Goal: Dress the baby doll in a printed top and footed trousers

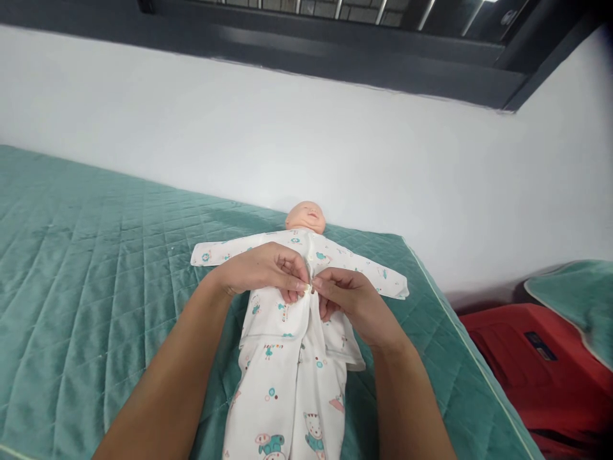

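Note:
A baby doll (306, 217) lies on its back, its head toward the wall. It wears a white printed baby shirt (282, 322) with both sleeves spread sideways, and matching white trousers (268, 396). At the middle of the shirt's front opening, my left hand (268, 271) pinches one edge beside a small pale button. Close against it, my right hand (352, 297) pinches the opposite edge, fingertips nearly touching the left ones. Another button shows higher up near the collar. Below my hands the shirt's two front flaps hang apart over the trousers.
A green quilted cover (119, 287) lies under the doll, its piped edge running down on the right. Behind stands a white wall (191, 128) below a dark window frame (287, 48). A red plastic case or chair-like item (522, 358) sits at the right beneath green cloth (579, 300).

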Tool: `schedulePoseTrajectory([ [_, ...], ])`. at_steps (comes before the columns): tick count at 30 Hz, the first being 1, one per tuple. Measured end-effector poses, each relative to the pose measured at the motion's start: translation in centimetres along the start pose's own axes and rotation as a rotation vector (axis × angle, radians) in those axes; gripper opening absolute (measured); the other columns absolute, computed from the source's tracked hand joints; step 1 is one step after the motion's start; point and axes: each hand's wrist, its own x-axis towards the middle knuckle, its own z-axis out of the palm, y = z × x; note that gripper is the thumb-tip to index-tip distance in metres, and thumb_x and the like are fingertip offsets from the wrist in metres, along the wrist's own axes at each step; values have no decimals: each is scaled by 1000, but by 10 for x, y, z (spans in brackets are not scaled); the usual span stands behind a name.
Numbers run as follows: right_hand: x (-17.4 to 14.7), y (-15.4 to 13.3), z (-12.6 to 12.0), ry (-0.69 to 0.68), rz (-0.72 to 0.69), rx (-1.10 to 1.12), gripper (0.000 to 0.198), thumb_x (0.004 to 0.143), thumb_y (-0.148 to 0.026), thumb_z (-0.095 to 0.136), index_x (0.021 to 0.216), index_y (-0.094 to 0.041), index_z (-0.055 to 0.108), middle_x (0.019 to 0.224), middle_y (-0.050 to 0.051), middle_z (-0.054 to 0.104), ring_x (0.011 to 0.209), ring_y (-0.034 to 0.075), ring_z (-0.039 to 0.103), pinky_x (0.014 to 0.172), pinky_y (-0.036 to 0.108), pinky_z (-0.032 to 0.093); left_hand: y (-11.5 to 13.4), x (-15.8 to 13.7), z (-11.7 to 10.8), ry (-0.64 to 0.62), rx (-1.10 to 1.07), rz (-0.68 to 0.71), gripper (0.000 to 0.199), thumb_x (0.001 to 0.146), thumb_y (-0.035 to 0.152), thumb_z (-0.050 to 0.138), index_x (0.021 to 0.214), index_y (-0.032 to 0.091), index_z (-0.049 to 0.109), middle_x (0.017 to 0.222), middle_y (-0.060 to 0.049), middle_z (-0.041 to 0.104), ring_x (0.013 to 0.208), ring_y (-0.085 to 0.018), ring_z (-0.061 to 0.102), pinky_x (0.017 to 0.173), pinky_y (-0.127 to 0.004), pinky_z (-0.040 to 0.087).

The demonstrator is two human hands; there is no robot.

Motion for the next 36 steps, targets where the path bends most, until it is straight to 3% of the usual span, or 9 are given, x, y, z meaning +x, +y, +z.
schedulePoseTrajectory([
  [16, 2, -1, 2, 23, 28, -16, 32, 87, -47, 64, 71, -18, 64, 62, 1, 66, 57, 11, 59, 59, 24, 47, -2, 2, -1, -19, -15, 9, 7, 77, 18, 72, 80, 13, 67, 67, 1, 67, 63, -9, 64, 61, -19, 52],
  [21, 2, -2, 3, 6, 32, 51, 27, 90, -43, 61, 80, -18, 64, 77, 4, 73, 61, 12, 64, 59, 24, 50, -2, 3, 0, -19, 17, -11, 9, 77, 20, 72, 76, 14, 66, 67, 0, 67, 62, -9, 64, 60, -19, 51],
  [36, 2, 1, 2, 11, 29, 98, 28, 90, -45, 61, 80, -19, 62, 76, 4, 73, 65, 14, 69, 58, 23, 50, 10, -1, 5, 3, 213, -118, 15, 74, 29, 71, 82, 16, 67, 73, 0, 67, 70, -13, 65, 65, -22, 50],
])
